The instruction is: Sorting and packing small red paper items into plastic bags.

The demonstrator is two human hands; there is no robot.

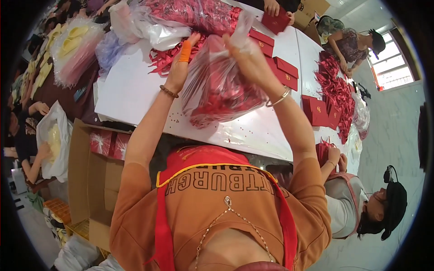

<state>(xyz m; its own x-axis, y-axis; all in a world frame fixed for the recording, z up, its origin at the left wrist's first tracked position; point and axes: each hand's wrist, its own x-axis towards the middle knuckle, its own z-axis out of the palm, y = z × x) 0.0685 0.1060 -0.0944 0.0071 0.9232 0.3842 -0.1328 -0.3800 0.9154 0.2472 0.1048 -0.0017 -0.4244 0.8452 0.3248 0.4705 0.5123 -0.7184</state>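
Note:
A clear plastic bag (217, 90) packed with red items and loose red ribbon sits on the white table in front of me. At its upper right, my right hand (244, 56) grips the gathered plastic, whose pale loose end sticks up beyond my fingers; this hand is slightly blurred. My left hand (180, 63) is upright at the bag's left side with its fingers stretched out, an orange wrap (185, 51) around part of it. Whether it touches the plastic I cannot tell. A heap of red ribbons (165, 58) lies just beyond it.
Red paper bags (286, 72) lie along the right of the white table (124, 86), with a ribbon pile (334, 86) farther right. A large wrapped red bundle (194, 16) lies at the back. An open cardboard box (101, 180) stands at my left. Co-workers sit around the table.

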